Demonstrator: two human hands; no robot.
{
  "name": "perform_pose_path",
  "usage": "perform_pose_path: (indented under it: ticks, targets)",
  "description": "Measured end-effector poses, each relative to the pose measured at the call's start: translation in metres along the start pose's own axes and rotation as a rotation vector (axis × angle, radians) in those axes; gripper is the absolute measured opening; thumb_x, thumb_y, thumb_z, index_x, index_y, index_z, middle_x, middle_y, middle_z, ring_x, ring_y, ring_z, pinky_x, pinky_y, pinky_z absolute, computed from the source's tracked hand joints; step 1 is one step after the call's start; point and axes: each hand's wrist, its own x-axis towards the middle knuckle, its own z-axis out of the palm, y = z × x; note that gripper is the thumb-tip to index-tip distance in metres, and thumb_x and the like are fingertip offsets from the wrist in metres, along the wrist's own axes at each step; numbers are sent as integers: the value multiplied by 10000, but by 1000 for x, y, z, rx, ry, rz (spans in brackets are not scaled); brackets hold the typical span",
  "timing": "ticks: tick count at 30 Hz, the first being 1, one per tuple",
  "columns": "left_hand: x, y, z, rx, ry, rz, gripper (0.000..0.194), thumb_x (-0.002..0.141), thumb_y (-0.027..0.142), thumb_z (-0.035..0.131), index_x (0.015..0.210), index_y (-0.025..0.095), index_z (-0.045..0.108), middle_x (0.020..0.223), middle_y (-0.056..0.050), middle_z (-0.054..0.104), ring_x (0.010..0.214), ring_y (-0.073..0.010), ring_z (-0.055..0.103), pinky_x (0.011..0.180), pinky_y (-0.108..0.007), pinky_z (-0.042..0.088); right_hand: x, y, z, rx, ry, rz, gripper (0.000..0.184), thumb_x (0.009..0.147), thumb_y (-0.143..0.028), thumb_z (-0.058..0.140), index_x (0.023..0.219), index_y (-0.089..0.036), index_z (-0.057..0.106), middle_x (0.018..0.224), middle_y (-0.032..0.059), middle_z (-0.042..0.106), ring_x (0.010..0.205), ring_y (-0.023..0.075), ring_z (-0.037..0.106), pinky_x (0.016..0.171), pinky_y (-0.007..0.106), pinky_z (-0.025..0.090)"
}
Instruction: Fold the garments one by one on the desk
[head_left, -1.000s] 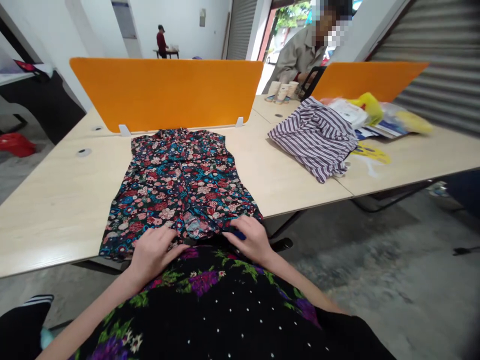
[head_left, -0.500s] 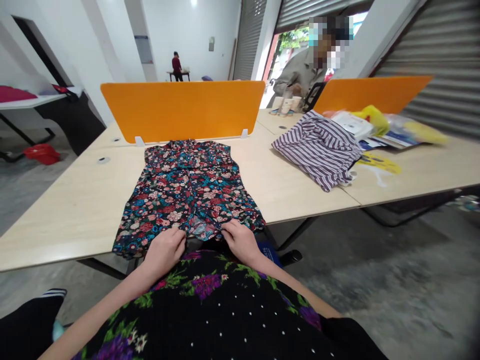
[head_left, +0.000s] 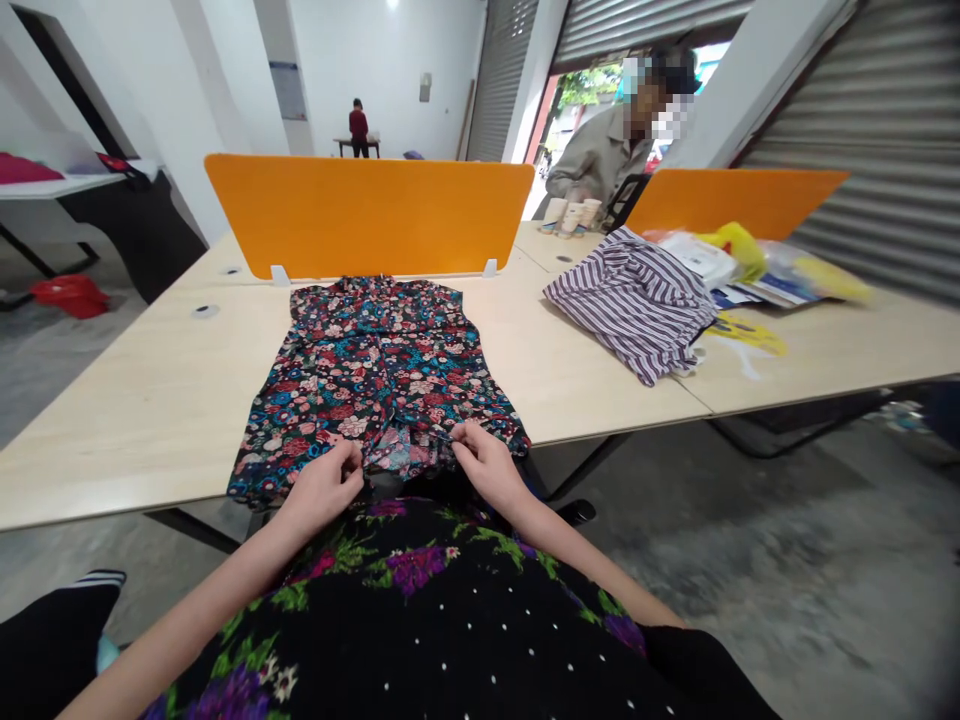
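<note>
A dark floral shirt [head_left: 375,370] lies spread on the wooden table [head_left: 135,400], collar at the far side and hem hanging at the near edge. My left hand [head_left: 330,478] is closed at the hem, left of the middle, pinching the cloth. At the right front panel, my right hand [head_left: 484,460] has thumb and fingertips pressed together on the hem edge. Between the hands the front parts a little, and the inside of the back shows there.
An orange divider [head_left: 367,215] stands behind the shirt. To the right lie a striped garment [head_left: 634,300], yellow plastic packaging [head_left: 742,250] and paper cups [head_left: 572,217]. A person in a grey shirt [head_left: 592,150] is beyond them. A red basin [head_left: 71,295] sits on the floor at left.
My right hand has lifted slightly up and to the right with the hem edge, and the front opening has widened. My left hand has shifted slightly left, its fingers less tightly curled.
</note>
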Motion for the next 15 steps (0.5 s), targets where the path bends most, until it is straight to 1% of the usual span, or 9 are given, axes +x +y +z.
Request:
perform_pose_path:
  ticks: [3, 6, 8, 10, 13, 15]
  targets:
    - [3, -7, -1, -112, -44, -7, 96, 708, 294, 406, 758, 237, 464, 717, 19, 564, 682, -157, 542, 650, -267, 424, 4, 4, 4, 70, 22, 31, 196, 807, -308, 420, 864, -208, 578, 805, 24, 631, 763, 188, 583, 738, 298, 453]
    - [6, -7, -6, -204, -51, -69, 177, 721, 347, 379, 791, 231, 492, 788, 4, 589, 780, -176, 562, 734, -290, 443, 8, 11, 7, 90, -5, 59, 205, 786, -333, 438, 838, -213, 596, 843, 29, 654, 817, 202, 587, 790, 322, 453]
    - [7, -3, -10, -213, -20, -124, 211, 742, 388, 369, 787, 229, 501, 806, 4, 597, 810, -185, 561, 762, -300, 435, 9, 16, 8, 80, -37, 85, 208, 773, -341, 455, 827, -211, 608, 797, 23, 644, 775, 200, 585, 764, 325, 453]
    - [7, 2, -14, -210, 15, -155, 238, 762, 440, 371, 747, 229, 480, 752, 10, 570, 770, -185, 540, 737, -299, 424, 10, 20, 9, 95, -65, 113, 211, 757, -350, 477, 826, -205, 614, 730, 14, 619, 708, 191, 571, 711, 318, 448]
    - [7, 10, -20, -220, 44, -138, 284, 770, 500, 391, 690, 230, 434, 652, 26, 489, 686, -171, 483, 666, -286, 403, 12, 22, 9, 204, -103, 140, 189, 707, -345, 531, 806, -201, 603, 683, -2, 593, 642, 169, 549, 661, 302, 438]
    - [6, 15, -27, -229, 42, -103, 293, 767, 502, 408, 666, 228, 427, 634, 30, 465, 667, -162, 462, 642, -276, 391, 14, 19, 8, 306, -119, 150, 184, 674, -333, 572, 798, -200, 598, 688, -9, 598, 638, 157, 550, 656, 290, 436]
